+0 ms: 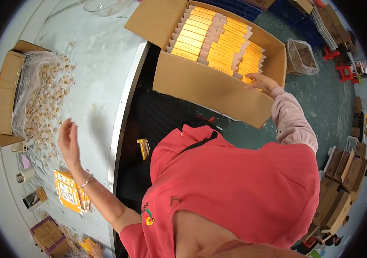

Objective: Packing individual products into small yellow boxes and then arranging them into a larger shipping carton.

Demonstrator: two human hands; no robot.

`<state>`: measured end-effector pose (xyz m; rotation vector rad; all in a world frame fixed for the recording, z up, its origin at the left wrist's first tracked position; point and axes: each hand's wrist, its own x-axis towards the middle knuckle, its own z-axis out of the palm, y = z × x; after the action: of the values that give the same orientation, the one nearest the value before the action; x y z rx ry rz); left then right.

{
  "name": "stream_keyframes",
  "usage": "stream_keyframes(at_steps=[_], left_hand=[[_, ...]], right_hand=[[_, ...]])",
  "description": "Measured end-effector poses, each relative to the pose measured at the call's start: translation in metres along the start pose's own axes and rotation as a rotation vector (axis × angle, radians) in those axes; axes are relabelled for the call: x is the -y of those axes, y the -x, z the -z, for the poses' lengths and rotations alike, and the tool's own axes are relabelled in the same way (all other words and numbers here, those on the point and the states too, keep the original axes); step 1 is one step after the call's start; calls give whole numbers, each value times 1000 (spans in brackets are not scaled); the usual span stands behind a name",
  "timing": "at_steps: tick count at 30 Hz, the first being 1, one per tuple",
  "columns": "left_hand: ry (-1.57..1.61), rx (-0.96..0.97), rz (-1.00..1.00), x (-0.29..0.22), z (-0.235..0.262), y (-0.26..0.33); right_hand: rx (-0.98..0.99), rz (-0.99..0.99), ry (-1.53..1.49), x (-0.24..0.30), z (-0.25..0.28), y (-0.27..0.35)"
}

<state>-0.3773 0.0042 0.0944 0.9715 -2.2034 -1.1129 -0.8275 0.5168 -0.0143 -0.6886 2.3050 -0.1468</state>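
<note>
A large brown carton stands at the upper middle with its flap folded out. Inside, small yellow boxes stand on edge in three rows. My right hand reaches over the carton's near right corner, its fingers around the top of a yellow box at the row's near end. Over the white table on the left, my left hand is raised with loosely curved fingers and nothing in it. Nearest to it are many small wrapped pieces and a stack of flat yellow-and-white box blanks.
The small pieces spill from a plastic-lined carton on the table. A phone and metal cup lie near its far edge. Another person's hand holds a yellow box at lower left. A lined bin stands right of the large carton.
</note>
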Motion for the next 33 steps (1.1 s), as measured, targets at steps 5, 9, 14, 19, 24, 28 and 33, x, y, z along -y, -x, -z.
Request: stream_keyframes(at_steps=[5, 9, 14, 19, 24, 28, 33], left_hand=[[215, 205, 111, -26, -54, -3], [225, 248, 108, -30, -66, 3], [207, 190, 243, -21, -68, 16], [315, 305, 257, -32, -109, 13], [419, 625, 99, -87, -184, 7], [439, 668, -60, -131, -247, 13], [993, 567, -44, -143, -257, 12]], right_hand=[[55, -128, -203, -22, -19, -29], [-188, 2, -65, -63, -47, -48], [-61, -49, 181, -60, -18, -25], [-574, -135, 11, -72, 32, -5], [-712, 193, -763, 5, 109, 50], [-401, 566, -1667, 110, 65, 15], [-37, 675, -1903, 168, 10, -2]])
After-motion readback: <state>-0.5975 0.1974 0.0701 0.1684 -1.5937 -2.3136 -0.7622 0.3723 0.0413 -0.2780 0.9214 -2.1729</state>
